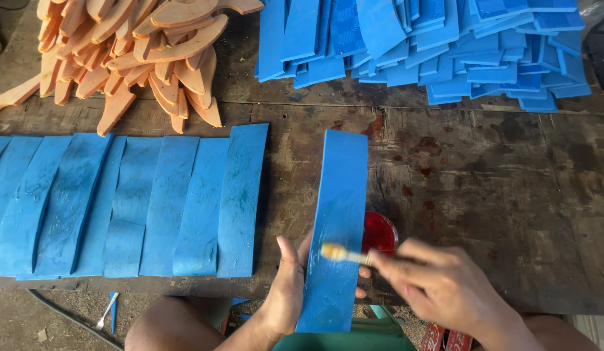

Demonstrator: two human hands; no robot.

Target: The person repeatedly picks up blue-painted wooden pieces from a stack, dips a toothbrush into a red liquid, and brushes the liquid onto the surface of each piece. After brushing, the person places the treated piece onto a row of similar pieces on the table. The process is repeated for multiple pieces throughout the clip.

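One long blue-painted wooden slat [334, 227] is clamped in the left hand [283, 286]; the right hand [438, 279] pinches a small pale brush [344, 253] on its face. A red paint cup [380, 233] sits behind the fingers. Left of them lie coated blue slats [126, 201]; piled blue pieces [432, 45] and unpainted orange wooden shapes [133, 52] remain.

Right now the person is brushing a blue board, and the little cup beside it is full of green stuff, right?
Not quite. The head view shows the right hand brushing the blue board with a small brush, the left hand holding it, but the little cup holds red stuff, not green.
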